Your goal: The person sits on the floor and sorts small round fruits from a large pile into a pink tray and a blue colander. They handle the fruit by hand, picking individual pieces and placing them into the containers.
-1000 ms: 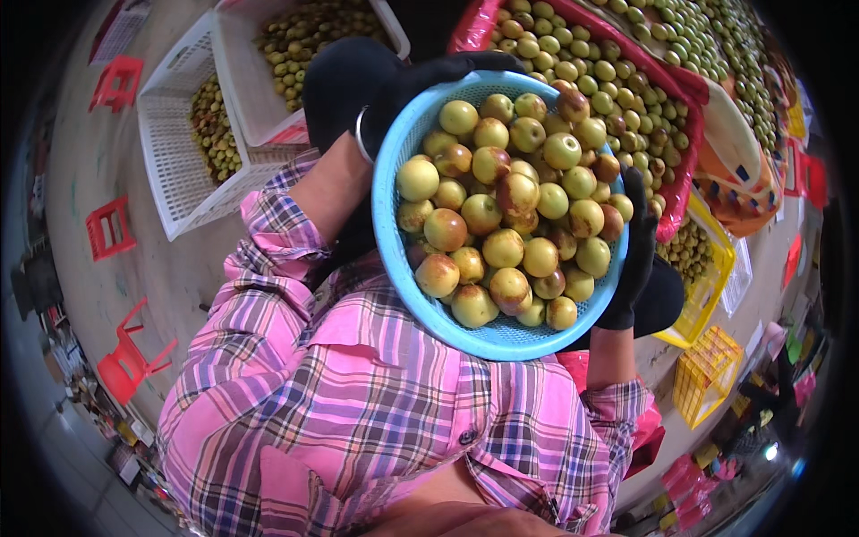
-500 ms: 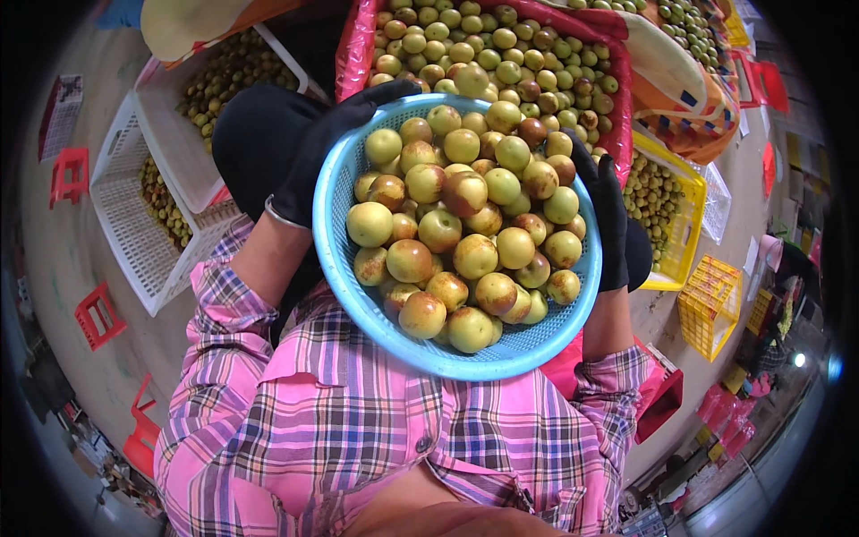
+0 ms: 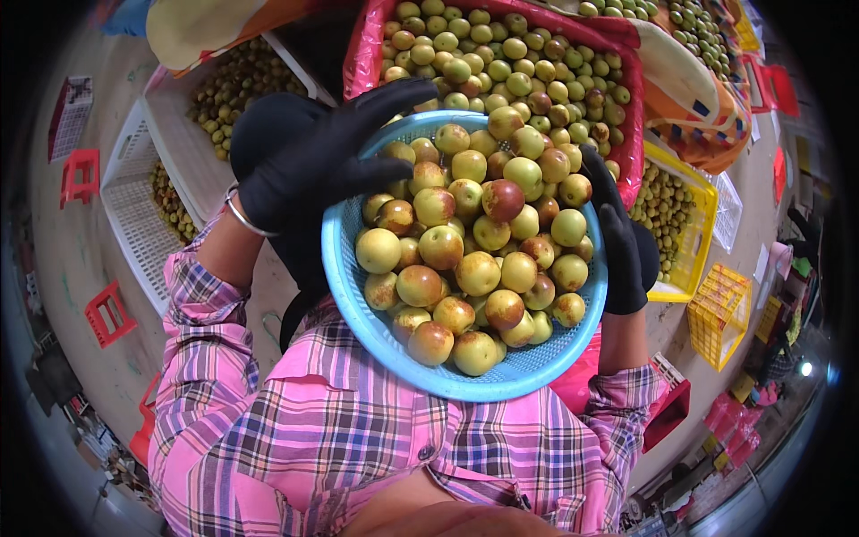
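A round light-blue plastic basket (image 3: 465, 387) rests against my lap, heaped with green and brown-blushed jujubes (image 3: 477, 273). My left hand (image 3: 335, 157), in a black glove, is over the basket's upper left rim. Its fingers and thumb are spread apart, the thumb reaching over the nearest fruit, and nothing shows in its grasp. Along the right rim lies my right hand (image 3: 617, 237), also black-gloved. It steadies the basket from the outside with its fingers along the edge; part of its grip is hidden.
Beyond the basket stands a crate lined with red plastic (image 3: 631, 107), full of jujubes. White crates (image 3: 148, 210) with fruit stand to the left, a yellow crate (image 3: 684, 268) to the right. Patterned cloth (image 3: 684, 98) drapes at the upper right. Red stools (image 3: 109, 313) dot the floor.
My left hand has lifted from the basket's rim and opened inward over the fruit. The basket sits slightly lower and to the right in view; some top jujubes have shifted.
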A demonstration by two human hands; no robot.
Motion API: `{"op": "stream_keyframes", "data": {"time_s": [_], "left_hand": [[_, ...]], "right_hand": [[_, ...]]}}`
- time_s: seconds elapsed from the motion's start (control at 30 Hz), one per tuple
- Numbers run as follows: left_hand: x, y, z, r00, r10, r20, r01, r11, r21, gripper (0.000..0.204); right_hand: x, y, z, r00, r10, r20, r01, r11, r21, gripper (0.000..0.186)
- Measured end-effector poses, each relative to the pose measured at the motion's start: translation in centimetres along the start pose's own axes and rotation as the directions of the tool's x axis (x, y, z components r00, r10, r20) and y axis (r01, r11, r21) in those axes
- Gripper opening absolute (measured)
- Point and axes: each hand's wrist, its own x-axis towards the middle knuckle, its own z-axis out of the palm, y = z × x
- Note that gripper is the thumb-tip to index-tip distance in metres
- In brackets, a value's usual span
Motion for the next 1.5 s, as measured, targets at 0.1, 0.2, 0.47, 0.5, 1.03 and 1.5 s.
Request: {"op": "stream_keyframes", "data": {"time_s": [0.1, 0.2, 0.47, 0.5, 1.03, 1.5], "left_hand": [[-0.5, -0.4, -0.6, 0.994, -0.015, 0.109, 0.016, 1.000, -0.003, 0.064], [-1.0, -1.6, 1.6, 0.998, 0.041, -0.047, -0.062, 0.755, -0.653, 0.059], [-1.0, -0.2, 5.3, 0.958, -0.143, -0.249, -0.228, 0.145, -0.963, 0.050], [-0.8, -0.2, 5.3, 0.959, -0.147, -0.243, -0.228, 0.108, -0.968, 0.050], [-1.3, 0.6, 4.6, 0.968, -0.207, -0.139, -0.098, 0.195, -0.976, 0.050], [-0.7, -1.0, 4.5, 0.959, -0.254, -0.126, -0.084, 0.173, -0.981, 0.055]], "right_hand": [[-0.5, -0.7, -0.1, 1.000, 0.006, 0.014, -0.005, 0.998, -0.070, 0.054], [0.0, -0.2, 0.5, 1.000, -0.017, 0.010, 0.018, 0.999, -0.047, 0.053], [2.9, 0.5, 1.8, 0.999, -0.023, -0.039, 0.028, 0.992, 0.126, 0.052], [3.0, 0.3, 1.8, 0.999, -0.014, -0.048, 0.021, 0.990, 0.138, 0.052], [1.4, -1.8, 0.7, 0.992, 0.126, -0.002, -0.123, 0.971, 0.203, 0.050], [1.4, -2.3, -0.4, 0.961, 0.262, 0.085, -0.275, 0.933, 0.232, 0.049]]}}
